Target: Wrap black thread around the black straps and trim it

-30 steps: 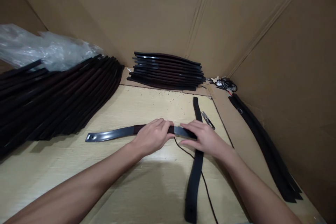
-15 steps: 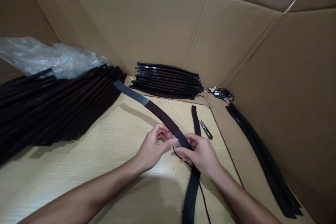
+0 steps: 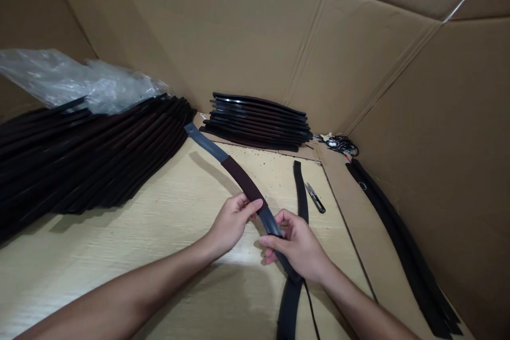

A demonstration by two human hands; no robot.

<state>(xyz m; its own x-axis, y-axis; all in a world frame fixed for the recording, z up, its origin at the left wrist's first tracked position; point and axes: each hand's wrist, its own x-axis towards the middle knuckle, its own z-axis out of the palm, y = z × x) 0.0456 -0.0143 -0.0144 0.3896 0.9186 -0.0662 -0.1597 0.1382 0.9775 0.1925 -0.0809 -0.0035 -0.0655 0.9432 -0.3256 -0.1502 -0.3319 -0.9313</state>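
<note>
A long black strap (image 3: 207,144) with a dark brown wrapped section in its middle slants across the view, raised above the table. My left hand (image 3: 234,223) pinches it at the lower end of the brown section, thumb on top. Farther down, my right hand (image 3: 298,244) grips the black part, its thumb across the front and some fingers hidden behind. A thin black cord (image 3: 311,311) hangs below my right hand; its upper end is hidden. Beneath lies another black strap (image 3: 289,308) on the table, partly covered by my right hand.
Thread snips (image 3: 315,198) lie right of the flat strap. A large pile of similar straps (image 3: 91,164) fills the left, with clear plastic (image 3: 107,82) behind. A stacked bundle (image 3: 258,122) stands against the cardboard wall (image 3: 223,26). Tangled cords (image 3: 338,144) and more black strips (image 3: 398,239) lie right.
My left hand has closed its thumb onto the strap at the brown section. My right hand has moved slightly down along the strap, and the cord near my fingers no longer shows.
</note>
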